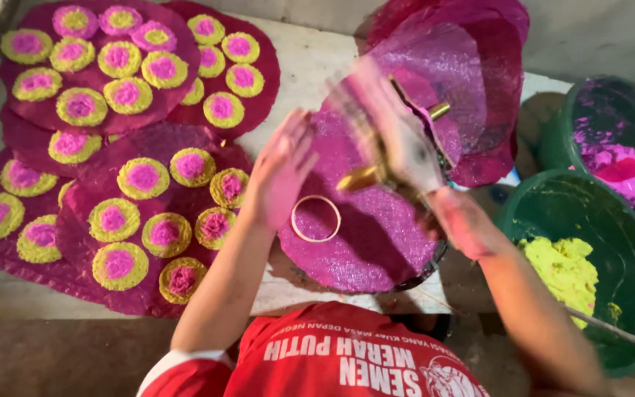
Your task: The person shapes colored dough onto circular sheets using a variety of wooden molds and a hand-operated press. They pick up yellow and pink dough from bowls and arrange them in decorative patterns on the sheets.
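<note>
Magenta glittery disc [376, 235] on bench [306, 66], left hand [282, 170] open above pale ring [316, 218], right hand [398, 136] gripping brass tool [365, 176], blurred.

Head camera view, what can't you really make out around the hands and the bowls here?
- Right hand: motion-blurred; its grip on the brass-coloured tool is unclear.
- Left hand: slightly blurred; whether it touches the magenta disc or the ring cannot be told.
- Green bowl of yellow paste: its lower part is hidden by the right forearm.
- Green bowl of pink paste: cut off by the right edge.
</note>
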